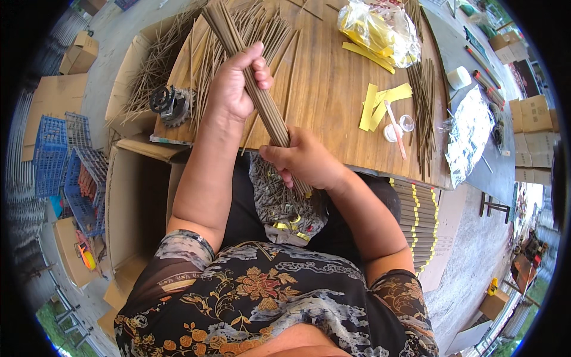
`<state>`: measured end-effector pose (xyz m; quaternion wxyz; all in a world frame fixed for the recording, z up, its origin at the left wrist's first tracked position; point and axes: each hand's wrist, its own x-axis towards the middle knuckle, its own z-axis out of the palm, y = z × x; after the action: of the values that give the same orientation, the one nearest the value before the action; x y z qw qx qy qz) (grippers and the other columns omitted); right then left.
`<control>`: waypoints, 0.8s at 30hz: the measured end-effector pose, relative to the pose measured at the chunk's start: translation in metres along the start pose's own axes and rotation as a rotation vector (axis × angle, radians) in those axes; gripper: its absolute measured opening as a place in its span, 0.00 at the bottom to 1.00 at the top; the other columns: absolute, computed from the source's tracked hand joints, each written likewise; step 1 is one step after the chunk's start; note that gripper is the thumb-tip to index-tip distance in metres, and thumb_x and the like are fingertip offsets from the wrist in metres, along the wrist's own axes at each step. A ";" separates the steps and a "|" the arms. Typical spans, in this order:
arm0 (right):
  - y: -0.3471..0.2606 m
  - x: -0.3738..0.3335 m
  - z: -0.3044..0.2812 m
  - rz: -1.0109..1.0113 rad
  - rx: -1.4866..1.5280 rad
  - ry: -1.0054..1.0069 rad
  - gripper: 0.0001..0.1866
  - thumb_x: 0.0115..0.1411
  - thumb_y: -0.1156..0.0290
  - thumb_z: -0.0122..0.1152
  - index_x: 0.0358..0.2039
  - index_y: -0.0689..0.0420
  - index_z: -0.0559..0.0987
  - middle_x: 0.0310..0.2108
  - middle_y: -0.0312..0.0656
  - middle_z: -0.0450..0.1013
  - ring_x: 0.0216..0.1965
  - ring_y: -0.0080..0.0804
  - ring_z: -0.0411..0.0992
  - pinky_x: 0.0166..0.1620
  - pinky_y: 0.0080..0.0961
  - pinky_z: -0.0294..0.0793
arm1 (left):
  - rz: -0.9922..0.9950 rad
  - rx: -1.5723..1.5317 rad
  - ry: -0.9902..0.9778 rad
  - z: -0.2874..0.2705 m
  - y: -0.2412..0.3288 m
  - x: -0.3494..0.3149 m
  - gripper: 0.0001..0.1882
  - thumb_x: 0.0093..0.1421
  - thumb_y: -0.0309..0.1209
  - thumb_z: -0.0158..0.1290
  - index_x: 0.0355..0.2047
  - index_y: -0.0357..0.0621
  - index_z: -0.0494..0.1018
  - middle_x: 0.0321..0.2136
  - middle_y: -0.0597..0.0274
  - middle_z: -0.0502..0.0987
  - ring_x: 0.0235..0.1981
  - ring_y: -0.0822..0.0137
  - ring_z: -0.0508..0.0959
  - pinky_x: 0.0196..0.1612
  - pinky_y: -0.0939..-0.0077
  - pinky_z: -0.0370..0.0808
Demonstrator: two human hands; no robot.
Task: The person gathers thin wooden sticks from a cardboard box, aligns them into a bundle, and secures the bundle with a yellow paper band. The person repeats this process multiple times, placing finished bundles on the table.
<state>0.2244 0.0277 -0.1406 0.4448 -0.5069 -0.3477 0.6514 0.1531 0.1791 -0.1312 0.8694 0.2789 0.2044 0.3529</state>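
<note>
A tight bundle of thin brown incense sticks [269, 112] slants across the table's front edge, its lower end over my lap. My left hand [235, 86] is wrapped around its upper part. Lower down, my right hand [306, 157] grips the same bundle near its bottom end. Many loose incense sticks [205, 77] lie on the wooden table [330, 101] behind and beside my left hand. To the right are yellow paper strips [369, 107] and a small tub of white paste [391, 132] with a flat stick across it. A cloth with broken bits covers my lap.
Left of the table, an open cardboard box [140, 196] stands below another holding sticks. A black toothed metal part [172, 107] sits at the table's left edge. At the back right is a plastic bag of yellow strips [380, 33]. Yellow-banded bundles [419, 220] lie right of my knees.
</note>
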 end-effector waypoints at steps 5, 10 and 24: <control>0.005 0.002 0.000 -0.098 -0.177 0.105 0.11 0.53 0.71 0.56 0.21 0.58 0.64 0.12 0.35 0.63 0.09 0.21 0.62 0.13 0.18 0.62 | -0.026 -0.108 -0.136 -0.013 0.006 0.002 0.11 0.56 0.36 0.50 0.23 0.44 0.66 0.13 0.67 0.65 0.14 0.77 0.65 0.15 0.84 0.63; -0.007 -0.005 0.003 0.002 -0.107 0.045 0.11 0.54 0.71 0.55 0.21 0.58 0.63 0.12 0.35 0.64 0.09 0.22 0.62 0.14 0.19 0.63 | 0.012 -0.031 -0.066 -0.006 0.004 0.002 0.10 0.56 0.34 0.51 0.22 0.45 0.65 0.14 0.68 0.64 0.14 0.77 0.63 0.15 0.84 0.61; 0.025 0.012 0.003 -0.311 -0.809 0.451 0.13 0.52 0.68 0.55 0.25 0.64 0.64 0.13 0.41 0.66 0.12 0.27 0.66 0.17 0.27 0.66 | 0.100 0.111 0.135 -0.003 -0.001 -0.001 0.10 0.52 0.29 0.54 0.20 0.47 0.64 0.14 0.69 0.66 0.14 0.77 0.64 0.17 0.83 0.63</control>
<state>0.2150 0.0300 -0.1672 0.3687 -0.7095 -0.5395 0.2638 0.1508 0.1788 -0.1337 0.8183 0.3119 0.2675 0.4018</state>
